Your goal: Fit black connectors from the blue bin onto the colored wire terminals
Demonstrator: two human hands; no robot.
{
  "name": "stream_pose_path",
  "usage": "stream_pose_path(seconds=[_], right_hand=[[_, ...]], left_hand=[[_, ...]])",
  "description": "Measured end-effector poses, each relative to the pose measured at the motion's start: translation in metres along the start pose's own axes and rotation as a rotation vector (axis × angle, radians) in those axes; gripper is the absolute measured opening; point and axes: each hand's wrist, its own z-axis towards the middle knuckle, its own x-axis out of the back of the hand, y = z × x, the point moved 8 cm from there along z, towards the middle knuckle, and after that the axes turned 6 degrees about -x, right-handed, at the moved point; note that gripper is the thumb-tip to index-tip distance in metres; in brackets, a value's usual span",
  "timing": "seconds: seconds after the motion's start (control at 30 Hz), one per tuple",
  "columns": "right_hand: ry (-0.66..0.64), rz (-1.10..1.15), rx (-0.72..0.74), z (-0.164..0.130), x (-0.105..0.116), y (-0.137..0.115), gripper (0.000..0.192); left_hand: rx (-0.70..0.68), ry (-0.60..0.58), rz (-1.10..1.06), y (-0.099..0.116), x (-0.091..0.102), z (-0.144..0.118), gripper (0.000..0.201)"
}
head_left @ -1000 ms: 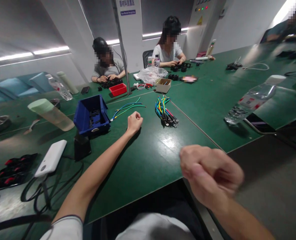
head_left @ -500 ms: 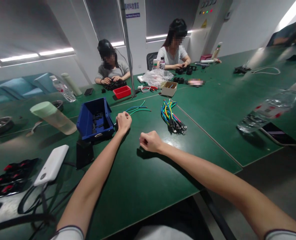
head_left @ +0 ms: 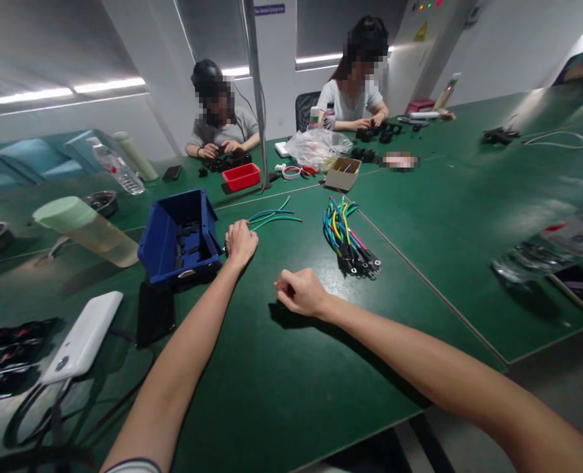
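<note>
Two bare hands rest on the green desk (head_left: 281,368), both curled. Furthest left lies a white power bank (head_left: 81,338), then a blue bin (head_left: 165,238) of small black parts. The left hand (head_left: 240,242) sits just beside the bin's right wall, its grip a fist, contents hidden. The right hand (head_left: 298,292) rests near it, grip narrow, pinched. Right again lies a bundle of coloured wires (head_left: 346,236).

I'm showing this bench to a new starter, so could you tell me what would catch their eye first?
Probably the bundle of coloured wires fanned out mid-table, right of both hands. Next, the blue bin of dark parts beside the closed left hand. The right hand, also fisted, rests on the bare green table.
</note>
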Motion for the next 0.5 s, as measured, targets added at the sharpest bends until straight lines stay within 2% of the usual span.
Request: stream_pose_path(seconds=[0.5], right_hand=[[-0.01,-0.018,-0.041,0.003,0.001,-0.001,0.005]], left_hand=[[-0.017,0.05,-0.033,0.003,0.011,-0.005,0.024]])
